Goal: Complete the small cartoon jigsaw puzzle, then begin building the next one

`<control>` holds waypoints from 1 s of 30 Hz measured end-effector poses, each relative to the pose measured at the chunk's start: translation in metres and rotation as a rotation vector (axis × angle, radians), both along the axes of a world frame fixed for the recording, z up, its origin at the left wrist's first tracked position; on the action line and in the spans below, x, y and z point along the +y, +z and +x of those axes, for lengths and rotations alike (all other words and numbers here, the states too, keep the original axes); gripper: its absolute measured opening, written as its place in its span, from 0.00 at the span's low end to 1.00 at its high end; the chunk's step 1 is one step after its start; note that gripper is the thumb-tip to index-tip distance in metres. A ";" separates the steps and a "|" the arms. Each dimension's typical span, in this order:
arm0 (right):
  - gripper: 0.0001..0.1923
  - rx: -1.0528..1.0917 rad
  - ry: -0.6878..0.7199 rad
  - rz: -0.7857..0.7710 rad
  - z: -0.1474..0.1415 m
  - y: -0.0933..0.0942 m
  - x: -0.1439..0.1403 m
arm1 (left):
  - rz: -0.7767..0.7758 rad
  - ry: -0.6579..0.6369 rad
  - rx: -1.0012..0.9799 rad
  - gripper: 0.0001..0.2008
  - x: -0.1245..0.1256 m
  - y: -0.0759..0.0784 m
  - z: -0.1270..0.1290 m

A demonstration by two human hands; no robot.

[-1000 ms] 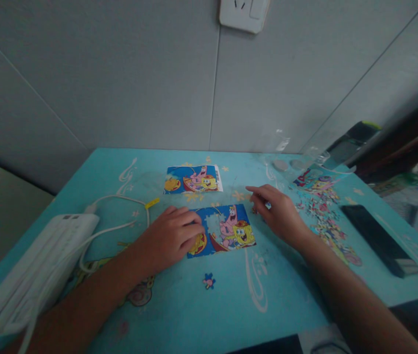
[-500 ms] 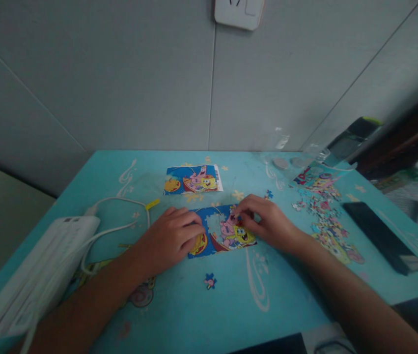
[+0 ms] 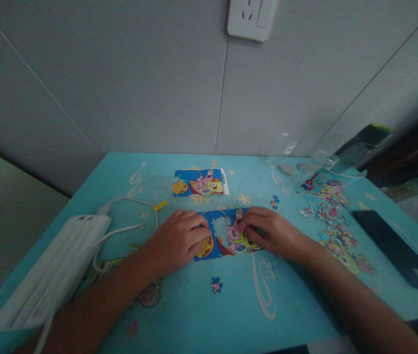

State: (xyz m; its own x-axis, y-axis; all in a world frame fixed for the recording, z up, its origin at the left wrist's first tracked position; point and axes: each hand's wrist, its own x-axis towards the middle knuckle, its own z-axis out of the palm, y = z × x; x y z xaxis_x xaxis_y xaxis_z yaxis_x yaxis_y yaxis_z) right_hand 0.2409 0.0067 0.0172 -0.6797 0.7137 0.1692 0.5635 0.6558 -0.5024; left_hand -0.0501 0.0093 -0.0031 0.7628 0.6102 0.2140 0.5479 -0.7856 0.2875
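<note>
A partly assembled cartoon jigsaw puzzle (image 3: 221,251) lies flat on the blue table, with a gap in its upper middle where the tabletop shows. Over its left edge, my left hand (image 3: 184,236) is closed, its curled fingers gripping that side. My right hand (image 3: 269,228) is at the right part, thumb and fingers pinched together on the puzzle's surface; the fingertips are partly hidden. One loose puzzle piece (image 3: 216,284), blue and pink, rests in front of the puzzle. Another blue piece (image 3: 274,201) is behind my right hand. The matching picture card (image 3: 199,183) lies farther back.
At right are a pile of loose pieces (image 3: 332,211), a clear bag with printed art (image 3: 326,183) and a dark flat object (image 3: 393,248). A white power strip (image 3: 52,270) with cables stands at left. Behind the table rises a grey wall (image 3: 157,88) with a socket (image 3: 253,18).
The whole view has shifted a little, so everything appears slightly farther right and lower. Both hands stay at the puzzle; my right fingers have moved slightly over its right part.
</note>
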 end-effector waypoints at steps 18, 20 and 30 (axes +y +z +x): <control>0.14 -0.099 -0.075 -0.064 0.008 0.010 0.001 | -0.001 -0.001 -0.007 0.12 -0.002 0.002 0.001; 0.15 -0.102 -0.082 -0.061 0.010 0.008 0.001 | -0.003 -0.001 -0.010 0.12 -0.002 0.002 0.000; 0.12 -0.090 -0.041 -0.042 0.008 0.006 0.001 | -0.013 0.001 -0.011 0.11 0.000 0.001 0.001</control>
State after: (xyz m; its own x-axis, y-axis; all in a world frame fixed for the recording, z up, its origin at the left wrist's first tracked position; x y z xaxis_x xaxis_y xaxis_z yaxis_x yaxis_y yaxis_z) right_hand 0.2489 0.0079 0.0228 -0.6609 0.7464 0.0783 0.6335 0.6107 -0.4751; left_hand -0.0496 0.0094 -0.0016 0.7597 0.6140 0.2143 0.5456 -0.7811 0.3036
